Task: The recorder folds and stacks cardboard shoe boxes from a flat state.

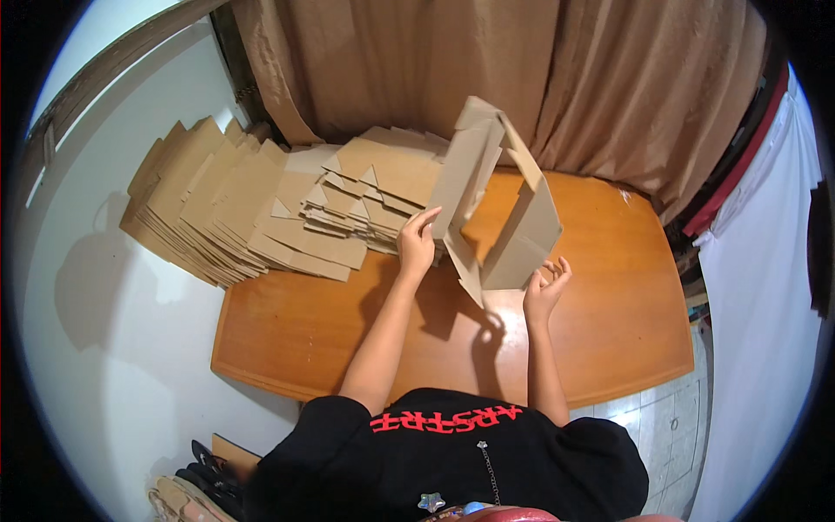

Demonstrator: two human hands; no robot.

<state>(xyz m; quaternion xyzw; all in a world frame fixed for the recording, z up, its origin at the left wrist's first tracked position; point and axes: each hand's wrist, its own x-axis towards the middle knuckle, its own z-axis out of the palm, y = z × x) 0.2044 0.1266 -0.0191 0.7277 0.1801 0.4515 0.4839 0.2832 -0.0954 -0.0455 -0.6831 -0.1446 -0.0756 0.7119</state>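
A partly unfolded brown cardboard box is raised over the table, tilted, with its middle open and flaps sticking out at the top and bottom. My left hand grips its left panel near the lower edge, fingers bent against the board. At the lower right corner, my right hand has its fingers curled and its thumb against the panel. The exact contact of the right fingertips is hard to make out.
Flattened cardboard boxes lie in a long overlapping row on the left of the orange-brown wooden table. A second pile of folded cardboard sits behind my left hand. Brown curtains hang along the back; a white wall is at left.
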